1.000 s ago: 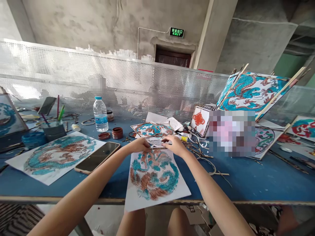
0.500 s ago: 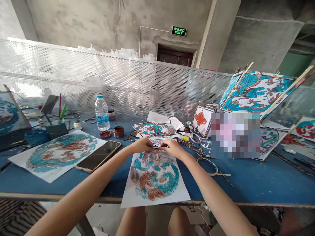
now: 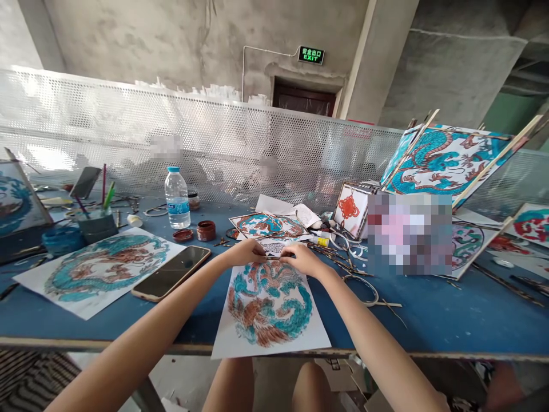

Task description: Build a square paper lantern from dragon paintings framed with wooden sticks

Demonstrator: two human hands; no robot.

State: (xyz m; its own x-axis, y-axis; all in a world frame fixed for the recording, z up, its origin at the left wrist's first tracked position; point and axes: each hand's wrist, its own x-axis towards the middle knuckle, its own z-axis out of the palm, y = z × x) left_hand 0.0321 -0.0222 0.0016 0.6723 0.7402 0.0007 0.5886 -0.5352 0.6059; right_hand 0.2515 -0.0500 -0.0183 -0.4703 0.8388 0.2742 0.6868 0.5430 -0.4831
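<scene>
A white sheet of paper with a round blue and brown dragon-and-bird painting (image 3: 270, 306) lies before me, its near edge reaching past the table edge. My left hand (image 3: 249, 252) is closed at the top left of the sheet, fingertips pinched on its far edge. Opposite it, my right hand (image 3: 298, 258) pinches the same edge a short way to the right. A thin strip runs along that edge between the fingertips; I cannot make out its material. Just beyond the hands is a black-and-white patterned paper (image 3: 273, 247).
To the left lie a phone (image 3: 172, 272) and another painted sheet (image 3: 107, 269). A water bottle (image 3: 177, 200) and an open paint jar (image 3: 206, 230) stand behind. Framed paintings (image 3: 270, 225), thin sticks (image 3: 343, 264) and a coiled strip (image 3: 362, 289) spread toward the right.
The sheet's near edge has risen slightly in view. Both hands stay at its far edge, with almost no movement.
</scene>
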